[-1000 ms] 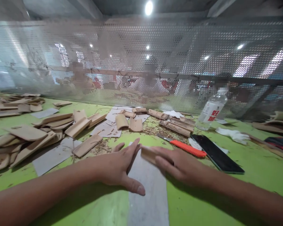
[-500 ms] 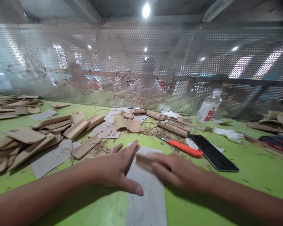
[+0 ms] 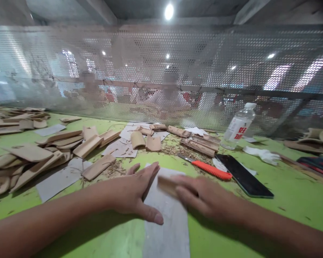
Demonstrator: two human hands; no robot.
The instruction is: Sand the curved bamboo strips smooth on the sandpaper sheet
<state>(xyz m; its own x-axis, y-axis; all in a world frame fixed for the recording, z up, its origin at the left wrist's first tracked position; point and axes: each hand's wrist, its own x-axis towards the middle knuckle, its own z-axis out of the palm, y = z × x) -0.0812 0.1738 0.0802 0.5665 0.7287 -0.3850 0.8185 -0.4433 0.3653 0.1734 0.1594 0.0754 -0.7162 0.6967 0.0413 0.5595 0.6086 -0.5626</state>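
A pale strip of paper [image 3: 165,222] lies lengthwise in front of me on the green table. My left hand [image 3: 140,191] is open at its left edge, thumb spread over the paper and fingers stretched forward. My right hand [image 3: 197,195] is closed around a short bamboo piece [image 3: 167,185], slightly blurred, held low over the paper; whether it touches the paper I cannot tell. Just beyond the right hand lies an orange utility knife [image 3: 211,169] with its blade out, beside a black phone [image 3: 244,175].
Bamboo pieces are heaped at the left [image 3: 29,152]. More split bamboo [image 3: 199,146] lies among shavings at the back. A plastic bottle [image 3: 238,127] and a white glove [image 3: 262,154] stand to the right. A perforated metal screen [image 3: 150,71] closes off the far side, with people behind it.
The bamboo piece and my right hand have shifted very slightly to the right. My left hand stays nearly in place, and the whole view has moved a little.
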